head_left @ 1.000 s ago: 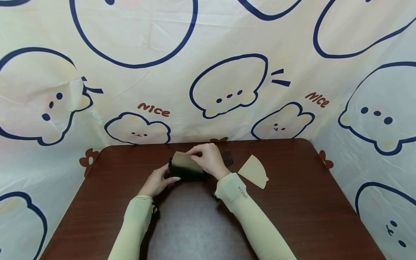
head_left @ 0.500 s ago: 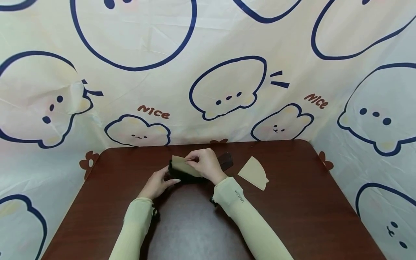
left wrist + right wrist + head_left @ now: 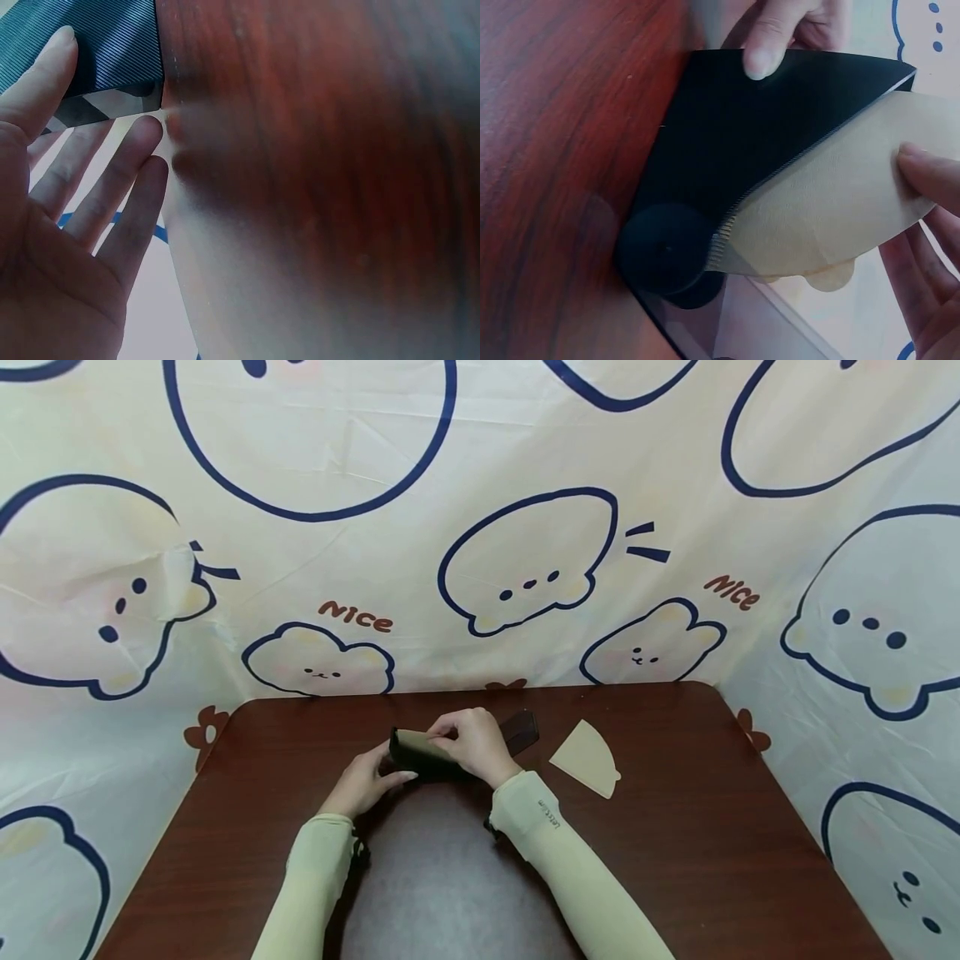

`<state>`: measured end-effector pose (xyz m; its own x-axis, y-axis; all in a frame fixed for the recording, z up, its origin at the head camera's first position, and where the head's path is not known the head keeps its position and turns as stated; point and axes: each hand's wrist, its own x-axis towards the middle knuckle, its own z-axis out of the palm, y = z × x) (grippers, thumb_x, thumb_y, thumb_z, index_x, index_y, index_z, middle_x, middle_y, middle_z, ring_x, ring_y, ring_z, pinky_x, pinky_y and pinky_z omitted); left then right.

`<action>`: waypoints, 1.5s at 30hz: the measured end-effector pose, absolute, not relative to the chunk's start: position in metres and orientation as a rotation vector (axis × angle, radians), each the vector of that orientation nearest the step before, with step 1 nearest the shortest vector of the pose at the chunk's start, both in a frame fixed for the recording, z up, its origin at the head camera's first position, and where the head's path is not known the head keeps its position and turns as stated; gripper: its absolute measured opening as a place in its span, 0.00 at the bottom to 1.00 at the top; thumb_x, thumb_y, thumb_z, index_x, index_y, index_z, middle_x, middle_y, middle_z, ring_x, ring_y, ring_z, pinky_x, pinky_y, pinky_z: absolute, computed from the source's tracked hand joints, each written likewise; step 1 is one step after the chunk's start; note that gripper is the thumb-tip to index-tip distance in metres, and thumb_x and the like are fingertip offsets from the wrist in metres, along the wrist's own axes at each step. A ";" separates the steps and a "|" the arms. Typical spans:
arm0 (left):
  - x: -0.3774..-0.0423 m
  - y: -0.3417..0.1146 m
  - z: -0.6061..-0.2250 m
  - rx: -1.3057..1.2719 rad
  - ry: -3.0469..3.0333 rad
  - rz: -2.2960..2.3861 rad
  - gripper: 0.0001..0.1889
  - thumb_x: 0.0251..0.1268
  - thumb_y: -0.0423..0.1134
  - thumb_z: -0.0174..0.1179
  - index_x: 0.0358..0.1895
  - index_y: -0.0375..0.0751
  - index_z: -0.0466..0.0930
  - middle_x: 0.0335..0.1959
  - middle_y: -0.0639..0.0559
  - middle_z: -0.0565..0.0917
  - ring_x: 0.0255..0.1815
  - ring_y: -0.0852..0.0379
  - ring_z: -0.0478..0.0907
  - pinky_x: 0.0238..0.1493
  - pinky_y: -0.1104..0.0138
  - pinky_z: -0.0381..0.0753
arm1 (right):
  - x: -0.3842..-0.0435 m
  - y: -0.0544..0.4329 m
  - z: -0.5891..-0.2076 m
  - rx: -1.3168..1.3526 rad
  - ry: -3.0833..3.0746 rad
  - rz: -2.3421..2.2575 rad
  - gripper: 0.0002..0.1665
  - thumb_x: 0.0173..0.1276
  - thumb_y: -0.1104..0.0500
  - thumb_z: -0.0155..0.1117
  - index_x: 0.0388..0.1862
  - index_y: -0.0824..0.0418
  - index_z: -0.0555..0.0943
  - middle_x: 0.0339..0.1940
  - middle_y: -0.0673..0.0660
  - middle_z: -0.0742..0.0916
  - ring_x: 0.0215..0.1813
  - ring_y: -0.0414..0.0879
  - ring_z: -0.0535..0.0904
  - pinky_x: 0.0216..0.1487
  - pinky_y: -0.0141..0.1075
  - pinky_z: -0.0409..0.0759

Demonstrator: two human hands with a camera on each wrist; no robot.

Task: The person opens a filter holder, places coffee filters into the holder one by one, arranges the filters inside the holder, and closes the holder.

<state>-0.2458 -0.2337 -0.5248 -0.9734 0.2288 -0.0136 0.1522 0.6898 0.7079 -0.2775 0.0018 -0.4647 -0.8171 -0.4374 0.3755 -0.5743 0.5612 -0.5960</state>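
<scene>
Filter partly inside the holder, where it could crease.
In the head view, the holder is near the far edge of the desk, at 9 o'clock from the loose filter, with the open lid toward 2. The right hand has its fingers pinching the filter; pushed askew, it could buckle or its tab snag. The left hand has its fingers gripping the holder; too light a hold might let it tip.

Pale cloth printed with navy-outlined cartoon animals hangs behind and beside the brown table.
</scene>
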 end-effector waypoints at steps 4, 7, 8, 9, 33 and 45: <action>-0.246 -0.234 -0.525 0.312 2.802 1.138 0.31 0.69 0.53 0.69 0.72 0.53 0.73 0.50 0.49 0.87 0.42 0.55 0.81 0.50 0.53 0.80 | -0.278 0.000 -0.471 0.843 -2.623 1.083 0.03 0.65 0.57 0.78 0.38 0.52 0.93 0.34 0.46 0.93 0.36 0.36 0.87 0.44 0.33 0.83; -0.246 -0.234 -0.525 0.303 2.811 1.131 0.31 0.68 0.53 0.69 0.72 0.54 0.73 0.51 0.49 0.87 0.48 0.52 0.82 0.55 0.50 0.80 | -0.279 -0.001 -0.474 0.831 -2.621 1.083 0.04 0.65 0.57 0.78 0.38 0.53 0.92 0.33 0.47 0.93 0.36 0.37 0.86 0.45 0.33 0.82; -0.246 -0.234 -0.525 0.304 2.814 1.127 0.31 0.68 0.53 0.69 0.73 0.54 0.73 0.52 0.49 0.87 0.50 0.51 0.82 0.56 0.49 0.80 | -0.279 -0.002 -0.475 0.829 -2.619 1.087 0.04 0.65 0.57 0.78 0.38 0.53 0.92 0.33 0.47 0.93 0.36 0.37 0.87 0.45 0.34 0.82; -0.246 -0.234 -0.525 0.304 2.816 1.127 0.32 0.68 0.53 0.69 0.73 0.54 0.72 0.53 0.49 0.87 0.52 0.50 0.82 0.57 0.48 0.80 | -0.279 -0.002 -0.476 0.826 -2.619 1.090 0.04 0.65 0.58 0.78 0.38 0.53 0.92 0.33 0.47 0.93 0.35 0.37 0.87 0.45 0.34 0.83; -0.244 -0.234 -0.522 0.316 2.801 1.139 0.29 0.68 0.51 0.70 0.69 0.52 0.75 0.48 0.50 0.87 0.40 0.53 0.81 0.48 0.54 0.80 | -0.281 -0.011 -0.487 0.828 -2.670 0.970 0.04 0.62 0.56 0.80 0.35 0.51 0.92 0.32 0.44 0.93 0.35 0.35 0.87 0.43 0.30 0.82; -0.245 -0.234 -0.524 0.319 2.811 1.139 0.29 0.67 0.51 0.70 0.69 0.51 0.76 0.50 0.49 0.87 0.47 0.51 0.82 0.50 0.52 0.80 | -0.279 -0.013 -0.488 0.805 -2.656 0.946 0.05 0.60 0.57 0.81 0.35 0.50 0.91 0.30 0.44 0.91 0.33 0.37 0.84 0.39 0.31 0.80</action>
<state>-0.2451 -0.2343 -0.5236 -0.9739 0.2267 -0.0067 0.1581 0.6997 0.6968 -0.2787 -0.0135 -0.4880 -0.8291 -0.4250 0.3633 -0.5590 0.6448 -0.5213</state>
